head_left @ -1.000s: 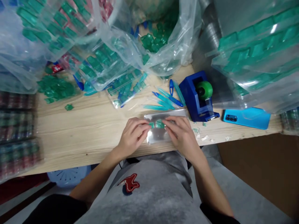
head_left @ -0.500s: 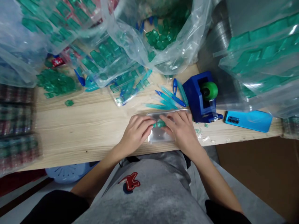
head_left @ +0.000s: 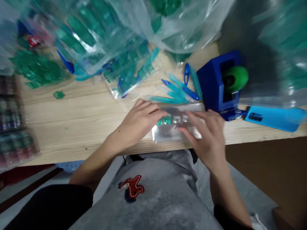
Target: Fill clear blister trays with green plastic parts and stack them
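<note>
A clear plastic tray point(head_left: 165, 135) with small moulded cells lies near the table's front edge. Green translucent pieces point(head_left: 168, 119) sit in its left cells, while the two cells visible to their right look clear. My left hand point(head_left: 144, 116) lies over the tray's left end, fingers together and closed on it, partly covering the leftmost green piece point(head_left: 159, 121). Above the right half hovers my right hand point(head_left: 207, 134), blurred, with thumb and fingers apart and nothing seen between them.
Behind the tray lie blue and turquoise pen-shaped pieces point(head_left: 179, 91). A blue tape dispenser point(head_left: 211, 83) and a blue phone point(head_left: 275, 119) are at right. Plastic bags of green pieces point(head_left: 83, 28) crowd the back; loose green pieces point(head_left: 38, 68) and packed trays point(head_left: 19, 143) lie left.
My right hand has lifted and drawn right from the green piece, its fingers spreading and exposing more cells. My left hand stays at the tray's left end. The camera view has shifted closer.
</note>
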{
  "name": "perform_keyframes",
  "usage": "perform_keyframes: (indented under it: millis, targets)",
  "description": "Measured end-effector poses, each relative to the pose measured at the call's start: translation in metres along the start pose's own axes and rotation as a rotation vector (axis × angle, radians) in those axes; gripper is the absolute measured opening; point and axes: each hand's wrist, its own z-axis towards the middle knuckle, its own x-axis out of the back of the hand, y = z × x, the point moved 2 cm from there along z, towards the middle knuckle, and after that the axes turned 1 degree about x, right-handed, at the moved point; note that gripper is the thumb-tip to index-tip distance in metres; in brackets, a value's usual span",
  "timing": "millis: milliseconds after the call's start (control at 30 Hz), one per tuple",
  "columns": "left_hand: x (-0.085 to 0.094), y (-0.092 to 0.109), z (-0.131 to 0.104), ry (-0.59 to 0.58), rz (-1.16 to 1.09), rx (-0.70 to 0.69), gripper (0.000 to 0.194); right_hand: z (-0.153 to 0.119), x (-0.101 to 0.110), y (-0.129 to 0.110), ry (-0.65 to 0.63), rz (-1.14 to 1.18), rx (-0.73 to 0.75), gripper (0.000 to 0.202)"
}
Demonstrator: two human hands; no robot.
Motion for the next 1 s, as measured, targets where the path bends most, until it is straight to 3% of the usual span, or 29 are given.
perform_keyframes:
  millis: [167,367,500,733,833,900,1000]
  targets:
    - [0.009,-0.004,0.025,-0.286,0.133,-0.147,0.024,-0.023,0.004,-0.001,0.082,-0.016,-0.178,0.027]
    - [0.010,-0.005,0.039,-0.379,0.124,-0.209,0.024,-0.017,-0.022,-0.031,0.063,-0.052,-0.051,0.019]
    - [0.007,-0.014,0.038,-0.320,0.065,-0.100,0.017,-0.015,-0.031,-0.038,0.042,-0.090,-0.029,0.021]
    - [0.029,-0.021,0.012,-0.088,-0.317,0.130,0.008,-0.017,-0.032,-0.033,0.104,0.010,-0.102,0.016]
    - [0.026,-0.015,0.015,-0.129,-0.228,-0.019,0.012,-0.016,-0.031,-0.031,0.109,0.004,-0.095,0.015]
    - [0.018,-0.010,0.024,-0.230,-0.090,-0.160,0.018,-0.016,-0.032,-0.032,0.078,-0.049,-0.070,0.018]
    - [0.009,-0.007,0.039,-0.380,0.059,-0.261,0.025,-0.016,-0.034,-0.034,0.109,-0.093,-0.060,0.016]
